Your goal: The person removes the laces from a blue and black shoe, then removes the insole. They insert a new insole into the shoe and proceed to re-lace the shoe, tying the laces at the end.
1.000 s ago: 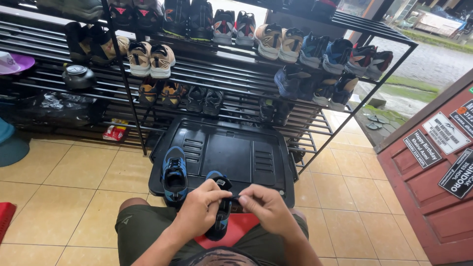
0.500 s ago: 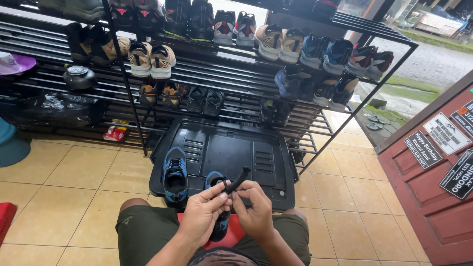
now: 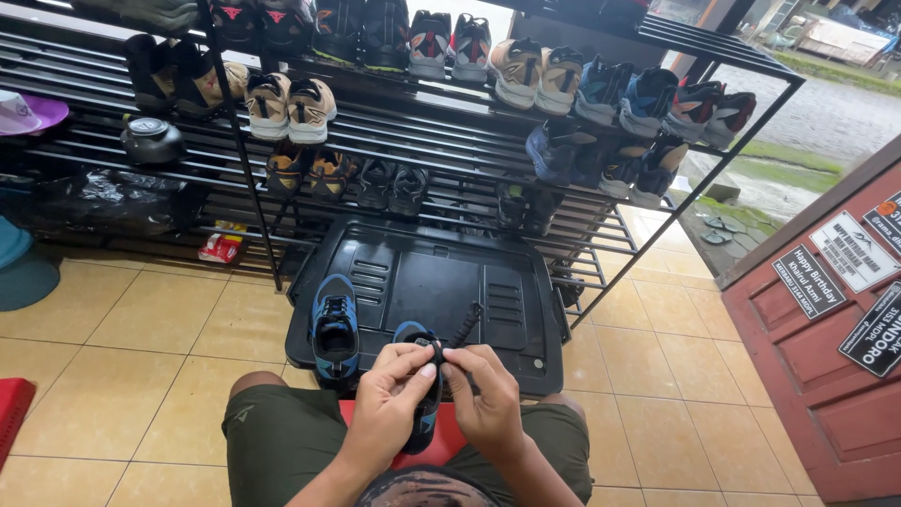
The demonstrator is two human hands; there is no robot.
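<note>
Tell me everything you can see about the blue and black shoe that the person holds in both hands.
The blue and black sports shoe looks like mesh fabric with a blue collar. It rests over the person's lap, between the knees, above a red surface. The left hand and right hand cover most of it and pinch its black lace, whose free end sticks up. Its sole is hidden.
</note>
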